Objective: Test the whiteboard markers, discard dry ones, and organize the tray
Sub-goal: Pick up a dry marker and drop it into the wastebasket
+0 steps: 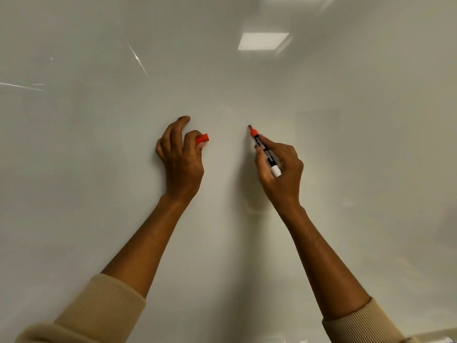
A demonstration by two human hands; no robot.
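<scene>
I see my right hand (pixel 279 169) pinching the light, stiff marker (pixel 265 151) mid-barrel, tip at the whiteboard (pixel 99 144), left hand (pixel 181 157) fingers curled round its small, probably slippery red cap (pixel 202 139).

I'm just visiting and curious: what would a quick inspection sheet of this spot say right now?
Surface: whiteboard, glossy, no ink marks seen; ceiling lights reflect in it.
Job's things: marker, uncapped, orange tip at or near the board; orange cap off. Tray not in view.
Clutter: nothing seen.
Grippers: left hand pinches the cap; right hand grips the marker.
Cables: nothing seen.
Surroundings: beige sleeves on both arms; bottom right corner unclear.
</scene>
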